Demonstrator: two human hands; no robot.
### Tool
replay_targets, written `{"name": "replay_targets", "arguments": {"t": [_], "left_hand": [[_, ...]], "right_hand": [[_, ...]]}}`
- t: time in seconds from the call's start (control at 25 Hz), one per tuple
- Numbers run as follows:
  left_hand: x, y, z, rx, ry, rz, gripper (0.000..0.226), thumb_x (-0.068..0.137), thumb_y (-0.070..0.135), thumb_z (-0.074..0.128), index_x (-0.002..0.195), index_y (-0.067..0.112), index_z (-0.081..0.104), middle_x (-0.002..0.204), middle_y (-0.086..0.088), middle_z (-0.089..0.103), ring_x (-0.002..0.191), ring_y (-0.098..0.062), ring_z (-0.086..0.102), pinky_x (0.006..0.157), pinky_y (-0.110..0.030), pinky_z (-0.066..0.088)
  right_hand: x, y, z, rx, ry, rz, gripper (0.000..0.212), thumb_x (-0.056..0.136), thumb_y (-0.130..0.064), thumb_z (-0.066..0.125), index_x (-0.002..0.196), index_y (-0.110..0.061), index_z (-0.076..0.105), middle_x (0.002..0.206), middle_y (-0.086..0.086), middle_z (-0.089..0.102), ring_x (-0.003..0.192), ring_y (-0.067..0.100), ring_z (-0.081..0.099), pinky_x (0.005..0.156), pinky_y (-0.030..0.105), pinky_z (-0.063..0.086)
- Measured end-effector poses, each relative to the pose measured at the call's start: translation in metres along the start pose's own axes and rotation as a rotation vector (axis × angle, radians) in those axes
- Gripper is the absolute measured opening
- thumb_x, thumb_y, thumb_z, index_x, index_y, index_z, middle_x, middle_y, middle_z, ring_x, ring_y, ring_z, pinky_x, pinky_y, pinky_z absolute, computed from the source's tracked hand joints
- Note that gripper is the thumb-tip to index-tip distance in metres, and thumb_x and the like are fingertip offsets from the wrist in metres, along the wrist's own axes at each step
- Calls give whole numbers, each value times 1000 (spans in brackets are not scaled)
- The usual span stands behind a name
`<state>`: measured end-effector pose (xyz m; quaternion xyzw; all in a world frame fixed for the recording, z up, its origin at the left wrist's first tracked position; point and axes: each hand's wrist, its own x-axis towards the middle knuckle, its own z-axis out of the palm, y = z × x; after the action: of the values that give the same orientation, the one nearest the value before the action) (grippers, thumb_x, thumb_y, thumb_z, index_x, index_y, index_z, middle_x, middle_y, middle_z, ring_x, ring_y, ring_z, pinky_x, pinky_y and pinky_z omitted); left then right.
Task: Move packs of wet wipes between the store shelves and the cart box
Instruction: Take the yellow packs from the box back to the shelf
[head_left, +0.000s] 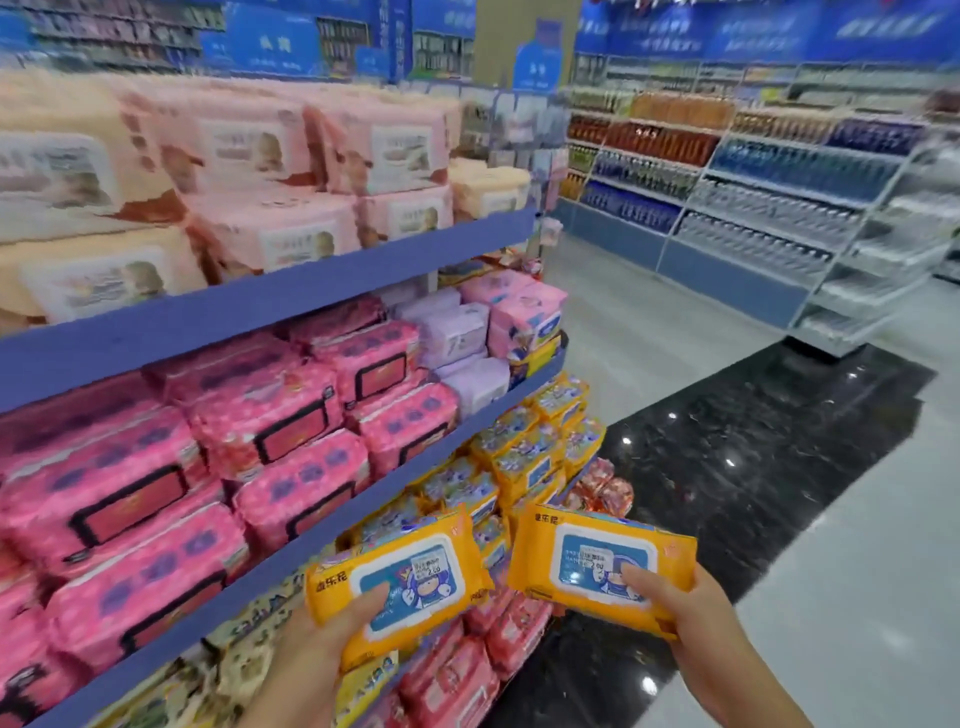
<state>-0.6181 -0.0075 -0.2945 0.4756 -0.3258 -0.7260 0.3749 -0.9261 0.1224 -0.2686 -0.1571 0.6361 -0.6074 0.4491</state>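
Left hand (332, 642) grips soft orange plastic wipes pack (400, 574), lower centre; right hand (675, 616) grips matching second pack (602, 558); long axes crosswise; same-colour shelf stack (522, 457) just beyond, nearer left hand.

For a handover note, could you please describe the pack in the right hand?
Find the blue shelves on the left. Right of them, over the dark floor, the right hand grips an orange pack. Its twin, in the left hand, overlaps the shelves.
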Motion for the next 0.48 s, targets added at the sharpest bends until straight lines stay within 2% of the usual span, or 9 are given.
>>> {"name": "replay_targets", "arguments": {"t": [0.12,0.2,0.28,0.36,0.48], "left_hand": [[53,-6,43,76,44,-37,95,44,40,104,130,23,65,130,-5,71,118,-33,68,105,-56,48],[80,-9,77,84,22,-24,96,39,44,101,126,24,66,124,-3,74,114,-32,70,104,-56,49],[94,-10,108,126,15,15,108,36,42,103,134,24,60,124,-2,74,115,-31,69,106,-56,47],[108,-23,130,196,75,11,108,46,42,102,141,27,53,129,1,70,118,-25,66,106,-50,48],[124,-53,149,268,268,28,112,41,62,98,140,36,52,131,7,69,117,-20,68,104,-49,51]], "right_hand": [[50,-17,-29,25,50,6,51,69,-12,82,116,-5,66,102,19,77,94,39,75,98,57,52],[90,-29,-48,9,40,13,50,70,-13,81,118,-5,66,104,18,77,95,38,75,99,57,52],[127,-41,-63,-41,-2,13,51,71,-12,81,119,-6,65,105,16,77,96,37,75,99,57,52],[171,-52,-78,-134,-57,51,61,62,-16,87,119,-8,65,103,14,78,93,35,76,97,56,53],[235,-65,-82,-308,-207,103,84,42,-26,99,117,-12,64,99,11,79,88,33,77,88,52,58]]}}
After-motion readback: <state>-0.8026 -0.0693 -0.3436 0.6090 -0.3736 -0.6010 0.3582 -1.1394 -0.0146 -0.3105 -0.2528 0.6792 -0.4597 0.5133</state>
